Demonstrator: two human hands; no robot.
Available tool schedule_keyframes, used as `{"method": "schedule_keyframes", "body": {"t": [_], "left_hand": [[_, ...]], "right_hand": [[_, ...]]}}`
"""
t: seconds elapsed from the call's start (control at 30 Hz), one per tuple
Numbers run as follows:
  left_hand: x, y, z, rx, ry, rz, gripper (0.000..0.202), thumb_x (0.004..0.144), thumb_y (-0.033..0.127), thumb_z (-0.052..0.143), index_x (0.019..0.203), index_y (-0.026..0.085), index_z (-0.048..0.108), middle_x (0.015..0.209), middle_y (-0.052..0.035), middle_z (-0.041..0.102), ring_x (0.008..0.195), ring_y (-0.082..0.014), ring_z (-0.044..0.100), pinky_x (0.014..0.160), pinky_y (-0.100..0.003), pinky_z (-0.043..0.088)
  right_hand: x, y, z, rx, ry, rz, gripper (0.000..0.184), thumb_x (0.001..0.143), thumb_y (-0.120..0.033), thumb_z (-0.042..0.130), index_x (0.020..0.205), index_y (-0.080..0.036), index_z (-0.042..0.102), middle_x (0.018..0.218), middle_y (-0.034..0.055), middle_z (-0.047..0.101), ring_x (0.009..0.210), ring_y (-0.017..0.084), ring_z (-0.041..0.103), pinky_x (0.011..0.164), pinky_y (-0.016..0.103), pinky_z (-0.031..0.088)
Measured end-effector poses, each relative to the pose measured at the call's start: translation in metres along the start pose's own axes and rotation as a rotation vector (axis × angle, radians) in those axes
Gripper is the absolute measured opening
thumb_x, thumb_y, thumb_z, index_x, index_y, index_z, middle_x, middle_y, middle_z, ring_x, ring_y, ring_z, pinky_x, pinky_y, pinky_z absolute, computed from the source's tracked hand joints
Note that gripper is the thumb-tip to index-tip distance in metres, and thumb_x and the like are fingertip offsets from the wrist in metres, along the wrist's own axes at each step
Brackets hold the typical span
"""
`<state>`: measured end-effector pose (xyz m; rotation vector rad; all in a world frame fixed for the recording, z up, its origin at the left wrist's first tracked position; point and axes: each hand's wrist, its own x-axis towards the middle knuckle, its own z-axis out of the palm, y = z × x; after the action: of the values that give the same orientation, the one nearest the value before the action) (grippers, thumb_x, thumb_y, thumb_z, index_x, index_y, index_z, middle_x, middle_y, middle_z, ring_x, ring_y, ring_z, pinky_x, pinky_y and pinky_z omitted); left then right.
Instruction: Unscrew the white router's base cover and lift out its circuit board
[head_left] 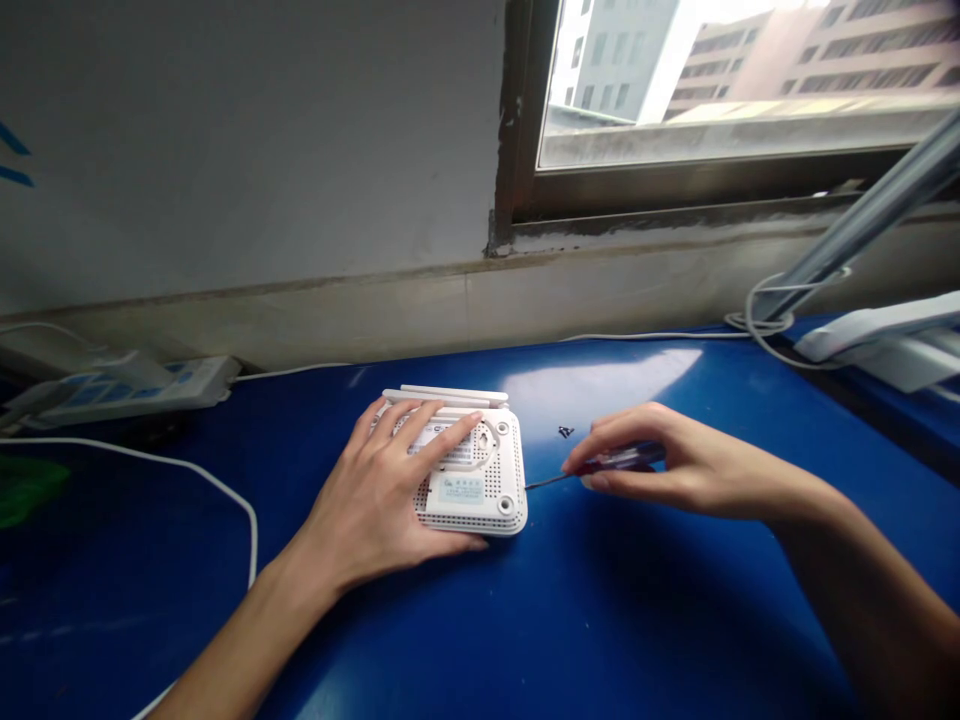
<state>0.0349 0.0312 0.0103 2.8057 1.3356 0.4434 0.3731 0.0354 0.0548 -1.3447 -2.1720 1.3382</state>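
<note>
A white router (491, 490) lies bottom side up on the blue table, its labels and vent holes showing and its folded antennas along the far edge. My left hand (382, 490) grips it from the left, fingers across the underside and thumb along the near edge. In my right hand (652, 455) is a screwdriver (622, 458) with a clear and dark red handle, pinched between thumb and fingers. Its thin shaft points left, and the tip meets the router's right edge. Several small dark screws (565, 432) lie in a little heap just beyond the screwdriver.
A power strip (150, 385) with plugs sits at the back left, and a white cable (225, 480) curves across the left side. At the right stand a metal pole (862, 220) with cable wound round its foot and a white device (892, 340). The wall and window border the far edge.
</note>
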Motion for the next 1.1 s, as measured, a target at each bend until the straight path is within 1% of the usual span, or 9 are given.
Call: {"method": "schedule_keyframes", "body": {"t": [0.27,0.43,0.6,0.73,0.83,0.9,0.93,1.0,1.1], "left_hand": [[0.0,0.002,0.0,0.006,-0.001,-0.025,0.109,0.069,0.079,0.082,0.162,0.035,0.047,0.158,-0.0154,0.055,0.143,-0.0433,0.051,0.125,-0.069,0.028],[0.001,0.004,-0.001,-0.004,-0.001,-0.024,0.107,0.071,0.078,0.082,0.162,0.037,0.045,0.157,-0.016,0.054,0.141,-0.0448,0.05,0.122,-0.07,0.029],[0.002,0.001,-0.007,-0.06,0.024,-0.062,0.109,0.074,0.073,0.082,0.166,0.036,0.037,0.158,-0.0129,0.055,0.139,-0.0426,0.051,0.12,-0.066,0.034],[0.0,-0.002,-0.011,-0.085,0.044,-0.078,0.11,0.072,0.071,0.084,0.165,0.034,0.038,0.157,-0.012,0.056,0.139,-0.042,0.05,0.12,-0.064,0.034],[-0.002,-0.004,-0.012,-0.101,0.066,-0.082,0.109,0.073,0.069,0.085,0.164,0.034,0.038,0.158,-0.0121,0.055,0.141,-0.0409,0.048,0.119,-0.061,0.037],[-0.003,-0.006,-0.012,-0.126,0.091,-0.076,0.111,0.073,0.068,0.086,0.164,0.033,0.036,0.158,-0.012,0.054,0.142,-0.0388,0.047,0.118,-0.057,0.04],[-0.003,-0.006,-0.012,-0.136,0.102,-0.072,0.111,0.072,0.067,0.087,0.164,0.033,0.035,0.158,-0.0119,0.054,0.142,-0.0382,0.047,0.117,-0.056,0.041],[-0.004,-0.006,-0.012,-0.143,0.107,-0.066,0.112,0.072,0.068,0.087,0.164,0.033,0.035,0.158,-0.0117,0.054,0.142,-0.0384,0.048,0.118,-0.056,0.04],[-0.005,-0.004,-0.01,-0.122,0.068,-0.055,0.112,0.071,0.07,0.086,0.165,0.036,0.035,0.157,-0.012,0.054,0.14,-0.041,0.049,0.12,-0.061,0.036]], "right_hand": [[0.003,-0.001,0.005,-0.022,0.003,-0.005,0.035,0.093,-0.054,0.072,0.111,-0.026,0.084,0.11,0.0048,0.083,0.103,0.027,0.075,0.087,0.033,0.058],[0.005,0.0,0.01,-0.052,0.003,-0.022,0.038,0.094,-0.054,0.07,0.112,-0.024,0.084,0.101,0.0074,0.082,0.092,0.028,0.073,0.076,0.035,0.056],[0.013,0.002,0.02,0.047,0.033,-0.036,0.043,0.091,-0.059,0.07,0.114,-0.026,0.086,0.09,0.0077,0.08,0.084,0.026,0.069,0.067,0.032,0.054],[0.021,0.005,0.027,0.163,0.01,-0.001,0.048,0.088,-0.062,0.073,0.112,-0.023,0.087,0.076,0.0056,0.072,0.068,0.018,0.057,0.056,0.028,0.044],[0.028,0.009,0.031,0.299,-0.068,0.024,0.053,0.088,-0.063,0.073,0.118,-0.02,0.084,0.06,-0.0018,0.052,0.057,0.011,0.037,0.05,0.026,0.029],[0.031,0.011,0.033,0.38,-0.102,0.042,0.057,0.088,-0.064,0.073,0.123,-0.019,0.082,0.059,-0.0048,0.042,0.055,0.009,0.029,0.049,0.025,0.022],[0.031,0.012,0.033,0.398,-0.107,0.047,0.058,0.088,-0.064,0.073,0.124,-0.018,0.082,0.06,-0.005,0.042,0.055,0.009,0.028,0.049,0.025,0.02],[0.031,0.012,0.033,0.376,-0.101,0.048,0.057,0.087,-0.064,0.075,0.122,-0.019,0.083,0.062,-0.0029,0.048,0.056,0.01,0.034,0.049,0.025,0.023],[0.027,0.01,0.029,0.261,-0.08,0.039,0.052,0.086,-0.063,0.075,0.116,-0.022,0.086,0.069,0.0029,0.064,0.062,0.014,0.049,0.053,0.026,0.035]]}}
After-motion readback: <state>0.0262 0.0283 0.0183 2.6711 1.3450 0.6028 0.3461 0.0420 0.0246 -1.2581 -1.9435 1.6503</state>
